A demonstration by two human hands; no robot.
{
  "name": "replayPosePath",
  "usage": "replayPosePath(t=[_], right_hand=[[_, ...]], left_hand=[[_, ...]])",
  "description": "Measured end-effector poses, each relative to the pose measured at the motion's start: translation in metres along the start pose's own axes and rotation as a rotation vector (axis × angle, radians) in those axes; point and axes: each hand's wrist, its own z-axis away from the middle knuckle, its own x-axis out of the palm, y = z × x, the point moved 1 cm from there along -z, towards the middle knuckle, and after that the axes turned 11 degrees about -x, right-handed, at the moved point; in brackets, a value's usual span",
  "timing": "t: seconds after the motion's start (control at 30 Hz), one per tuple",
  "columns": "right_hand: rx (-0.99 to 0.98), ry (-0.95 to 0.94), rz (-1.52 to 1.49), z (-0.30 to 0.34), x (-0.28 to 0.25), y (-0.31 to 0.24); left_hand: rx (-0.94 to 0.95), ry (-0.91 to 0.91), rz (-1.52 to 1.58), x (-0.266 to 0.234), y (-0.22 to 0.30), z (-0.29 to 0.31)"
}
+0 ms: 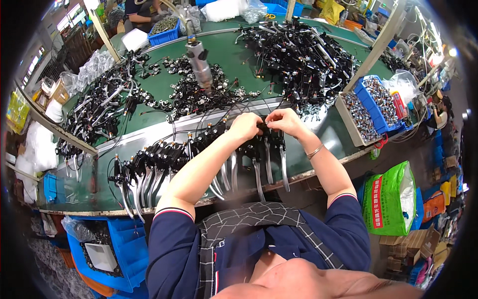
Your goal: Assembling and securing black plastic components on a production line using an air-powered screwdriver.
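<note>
My left hand (pixel 244 126) is closed around the black body of a brake lever at the near edge of the green bench. Close beside it, my right hand (pixel 290 122) pinches at the same black body, its fingertips together on a small part I cannot make out. Silver lever blades (pixel 268 162) hang down below both hands. To the left along the edge stands a row of brake levers (pixel 149 172) with black bodies and silver blades. A pneumatic screwdriver (pixel 200 65) hangs over the bench, ahead and left of my hands.
Black clamps (pixel 191 94) lie heaped mid-bench. A large pile of black lever assemblies (pixel 303 60) lies far right, another (pixel 94 112) left. Small metal parts fill a blue bin (pixel 377 104) at the right. Slanted posts (pixel 376 47) rise from the bench. A green bag (pixel 391 199) stands right.
</note>
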Motion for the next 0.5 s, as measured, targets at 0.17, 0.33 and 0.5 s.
replayPosePath(t=[0.17, 0.33, 0.5], right_hand=[[0.019, 0.039, 0.051, 0.013, -0.016, 0.003], [-0.089, 0.079, 0.278, 0.019, -0.023, 0.025], [-0.181, 0.278, 0.272, 0.006, -0.016, 0.004]], left_hand=[[-0.037, 0.047, 0.087, 0.007, 0.014, 0.004], [-0.118, -0.176, 0.239, 0.003, 0.012, -0.007], [-0.254, -0.447, 0.446, 0.007, 0.007, -0.019]])
